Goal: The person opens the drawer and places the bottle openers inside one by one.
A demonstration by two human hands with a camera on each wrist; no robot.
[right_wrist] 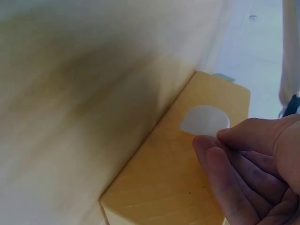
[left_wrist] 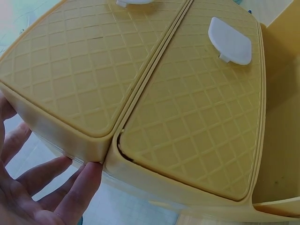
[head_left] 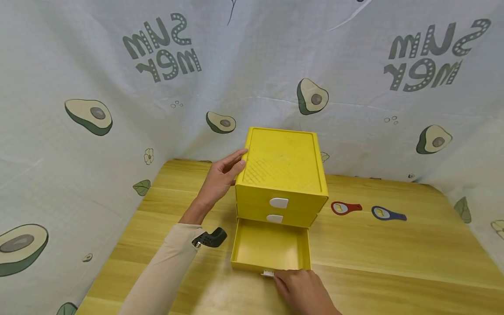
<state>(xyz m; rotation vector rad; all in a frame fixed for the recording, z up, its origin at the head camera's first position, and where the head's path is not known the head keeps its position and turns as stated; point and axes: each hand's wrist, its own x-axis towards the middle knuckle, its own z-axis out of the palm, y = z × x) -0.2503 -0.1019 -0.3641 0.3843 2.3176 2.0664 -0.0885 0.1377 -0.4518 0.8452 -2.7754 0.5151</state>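
Observation:
A yellow three-drawer cabinet stands in the middle of the wooden table. Its bottom drawer is pulled out and shows nothing inside. My left hand lies with straight fingers against the cabinet's upper left side; the left wrist view shows those fingers touching the cabinet at its edge. My right hand is at the drawer's front and pinches its white handle. In the right wrist view the fingertips meet the handle on the drawer front.
A red bottle opener and a blue bottle opener lie on the table right of the cabinet. An avocado-print cloth walls the table at the back and both sides. A black strap-mounted device sits on my left wrist.

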